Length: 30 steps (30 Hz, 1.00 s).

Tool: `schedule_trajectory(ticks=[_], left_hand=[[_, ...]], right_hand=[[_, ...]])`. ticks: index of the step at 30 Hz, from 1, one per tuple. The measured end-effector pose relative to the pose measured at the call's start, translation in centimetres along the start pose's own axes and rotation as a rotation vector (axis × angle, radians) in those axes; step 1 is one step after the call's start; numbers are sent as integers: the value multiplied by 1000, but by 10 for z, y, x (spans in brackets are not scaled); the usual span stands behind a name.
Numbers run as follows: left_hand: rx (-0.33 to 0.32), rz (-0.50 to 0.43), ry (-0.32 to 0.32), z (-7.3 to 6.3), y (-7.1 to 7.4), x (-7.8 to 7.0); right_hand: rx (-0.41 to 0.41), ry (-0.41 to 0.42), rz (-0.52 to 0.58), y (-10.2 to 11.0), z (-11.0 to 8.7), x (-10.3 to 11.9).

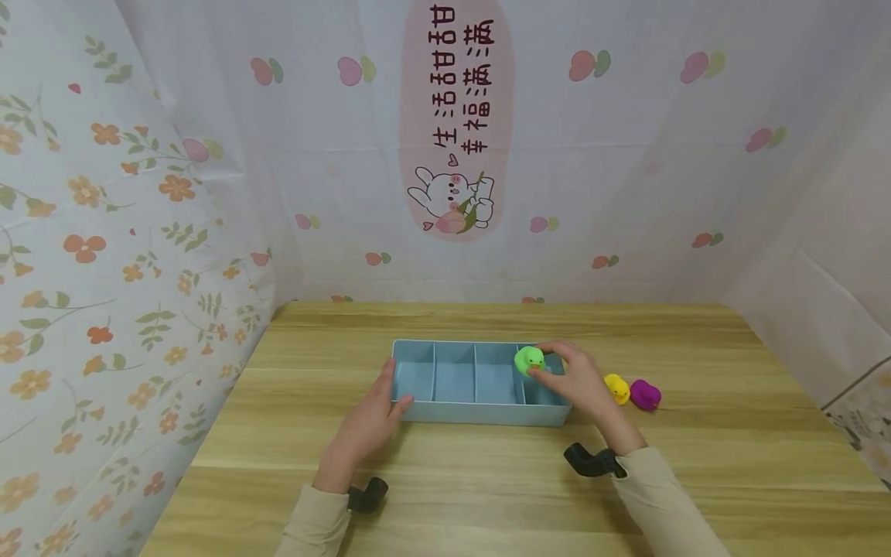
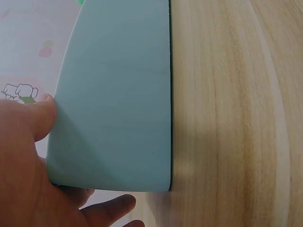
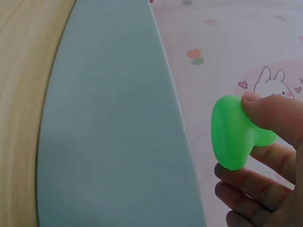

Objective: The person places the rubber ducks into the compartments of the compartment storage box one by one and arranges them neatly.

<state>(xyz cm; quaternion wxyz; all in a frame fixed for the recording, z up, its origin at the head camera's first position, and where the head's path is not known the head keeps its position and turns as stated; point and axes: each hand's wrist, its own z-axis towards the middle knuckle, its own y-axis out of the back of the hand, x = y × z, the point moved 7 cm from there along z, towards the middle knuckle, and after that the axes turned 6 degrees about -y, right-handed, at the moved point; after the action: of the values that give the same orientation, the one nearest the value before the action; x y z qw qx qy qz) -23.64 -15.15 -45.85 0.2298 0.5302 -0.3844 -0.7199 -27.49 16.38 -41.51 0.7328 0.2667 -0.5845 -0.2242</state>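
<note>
A light blue divided box (image 1: 487,415) with a row of compartments sits on the table. My left hand (image 1: 369,422) holds its left end, the thumb at the front rim and the fingers along the end wall. In the left wrist view the thumb bends over the rim of the box (image 2: 113,94), and some fingers reach past its end. Over the box's right part, my right hand (image 1: 574,383) pinches a green rubber duck (image 1: 527,360) between thumb and fingers. The right wrist view shows the duck (image 3: 232,132) above rim height, its far side partly covered by the thumb.
Right of the box, a yellow rubber duck (image 1: 616,389) and a purple rubber duck (image 1: 646,395) lie side by side on the wooden table (image 1: 487,495). Behind the table hangs a printed curtain (image 1: 313,170), and a floral one (image 1: 125,309) hangs on the left.
</note>
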Motion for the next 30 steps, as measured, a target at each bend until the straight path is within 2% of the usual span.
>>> schedule_trajectory(ticks=[14, 30], left_hand=[[13, -23, 18, 0, 0, 1], [6, -15, 15, 0, -1, 3]], right_hand=[[42, 16, 59, -23, 4, 18], [7, 30, 57, -41, 9, 35]])
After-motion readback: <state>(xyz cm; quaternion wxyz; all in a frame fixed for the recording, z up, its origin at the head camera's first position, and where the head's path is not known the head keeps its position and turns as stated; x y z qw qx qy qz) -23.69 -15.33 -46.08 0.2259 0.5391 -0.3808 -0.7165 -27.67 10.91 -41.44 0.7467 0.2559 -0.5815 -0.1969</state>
